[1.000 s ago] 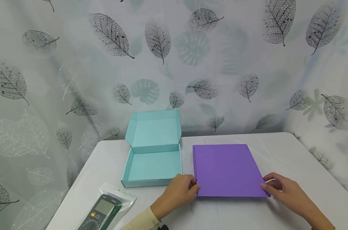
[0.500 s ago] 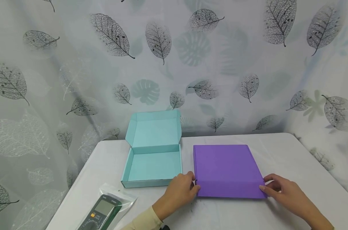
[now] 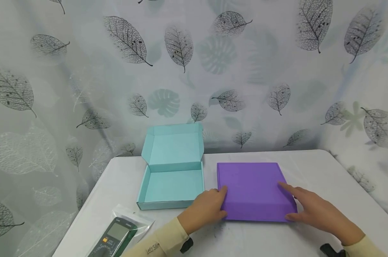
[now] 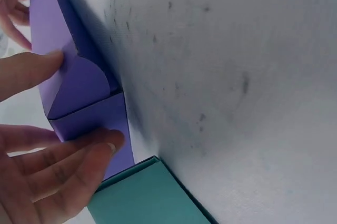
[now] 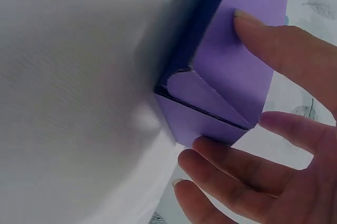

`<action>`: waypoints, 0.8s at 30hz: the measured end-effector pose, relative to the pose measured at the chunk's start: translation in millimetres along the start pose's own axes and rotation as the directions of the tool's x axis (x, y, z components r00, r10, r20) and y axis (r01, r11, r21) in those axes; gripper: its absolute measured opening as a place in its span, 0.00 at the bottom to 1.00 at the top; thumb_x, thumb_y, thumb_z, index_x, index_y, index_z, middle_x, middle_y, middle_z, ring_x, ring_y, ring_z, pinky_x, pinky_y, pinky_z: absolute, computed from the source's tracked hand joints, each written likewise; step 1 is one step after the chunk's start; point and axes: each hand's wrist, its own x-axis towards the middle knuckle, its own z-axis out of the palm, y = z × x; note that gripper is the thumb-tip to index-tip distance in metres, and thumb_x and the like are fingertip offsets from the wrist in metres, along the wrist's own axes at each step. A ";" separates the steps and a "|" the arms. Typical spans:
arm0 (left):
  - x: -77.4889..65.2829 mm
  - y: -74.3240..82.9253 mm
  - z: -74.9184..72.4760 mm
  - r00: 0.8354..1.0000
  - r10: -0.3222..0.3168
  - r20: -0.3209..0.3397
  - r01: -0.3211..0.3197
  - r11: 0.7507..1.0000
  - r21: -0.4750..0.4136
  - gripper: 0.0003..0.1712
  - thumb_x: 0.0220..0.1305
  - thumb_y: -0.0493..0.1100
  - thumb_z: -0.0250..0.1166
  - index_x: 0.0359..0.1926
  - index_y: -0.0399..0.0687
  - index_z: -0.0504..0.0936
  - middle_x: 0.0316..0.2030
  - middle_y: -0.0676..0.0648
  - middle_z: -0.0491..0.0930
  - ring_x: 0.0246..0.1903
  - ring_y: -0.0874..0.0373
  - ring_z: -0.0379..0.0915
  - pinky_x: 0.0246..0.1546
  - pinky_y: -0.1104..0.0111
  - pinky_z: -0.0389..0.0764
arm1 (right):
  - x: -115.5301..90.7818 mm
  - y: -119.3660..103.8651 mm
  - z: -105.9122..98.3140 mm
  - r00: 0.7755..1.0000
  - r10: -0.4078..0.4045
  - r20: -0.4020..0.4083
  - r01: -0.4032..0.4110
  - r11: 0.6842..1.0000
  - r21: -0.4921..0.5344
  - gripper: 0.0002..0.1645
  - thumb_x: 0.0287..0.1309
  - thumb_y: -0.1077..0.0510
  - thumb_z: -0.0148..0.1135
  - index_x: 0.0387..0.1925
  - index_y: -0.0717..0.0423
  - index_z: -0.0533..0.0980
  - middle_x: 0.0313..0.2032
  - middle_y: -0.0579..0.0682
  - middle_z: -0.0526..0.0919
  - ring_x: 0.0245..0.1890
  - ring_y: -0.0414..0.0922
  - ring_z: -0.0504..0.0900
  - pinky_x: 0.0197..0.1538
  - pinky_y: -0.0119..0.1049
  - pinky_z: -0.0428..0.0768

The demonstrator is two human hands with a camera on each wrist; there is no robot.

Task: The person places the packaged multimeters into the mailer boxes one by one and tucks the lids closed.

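A purple cardboard box (image 3: 253, 187) lies on the white table with its lid lowered. Its front flap (image 3: 258, 211) slants down at the front, and a rounded side tab (image 4: 87, 84) shows at the corner. My left hand (image 3: 207, 206) is at the left front corner, thumb on the flap and fingers along the side wall. At the right front corner, my right hand (image 3: 316, 210) has its fingers spread, the thumb pressing the flap, the index finger at the lid's edge and others near the side wall (image 5: 202, 121).
A turquoise box (image 3: 171, 185) stands open to the left of the purple box, close to my left hand. In a clear plastic bag, a green and black multimeter (image 3: 112, 237) lies at the table's (image 3: 85, 210) left front. A leaf-patterned curtain (image 3: 194, 82) hangs behind.
Both hands have shifted from the flap's corners further up onto the box, with index fingers now on the lid. The flap has bent down, and the right thumb has moved slightly left.
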 end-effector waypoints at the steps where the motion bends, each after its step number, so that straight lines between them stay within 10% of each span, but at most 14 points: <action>1: 1.5 0.9 -0.2 1.000 -0.005 0.011 0.005 1.000 0.014 0.44 0.59 0.49 0.79 0.70 0.34 0.72 0.42 0.41 0.85 0.40 0.56 0.84 0.35 0.66 0.84 | 1.6 -0.6 -0.7 1.000 0.011 0.020 -0.011 1.000 -0.012 0.59 0.42 0.40 0.85 0.71 0.62 0.70 0.55 0.61 0.82 0.53 0.60 0.82 0.46 0.58 0.82; 8: 9.9 5.5 3.5 0.998 -0.044 0.046 0.041 0.996 0.078 0.44 0.58 0.49 0.80 0.69 0.31 0.73 0.35 0.42 0.85 0.29 0.58 0.81 0.26 0.67 0.82 | 9.8 -5.5 -0.8 0.995 0.063 0.080 -0.053 0.991 -0.127 0.59 0.39 0.41 0.86 0.68 0.69 0.71 0.50 0.62 0.80 0.43 0.53 0.82 0.37 0.52 0.82; 24: 14.5 6.8 13.0 0.996 0.037 -0.079 -0.022 0.984 0.177 0.30 0.57 0.42 0.79 0.55 0.27 0.81 0.28 0.44 0.86 0.21 0.62 0.77 0.21 0.70 0.80 | 20.3 -5.3 5.3 0.996 -0.087 0.014 0.087 0.961 -0.261 0.53 0.33 0.44 0.89 0.58 0.70 0.76 0.35 0.56 0.81 0.32 0.50 0.81 0.35 0.50 0.81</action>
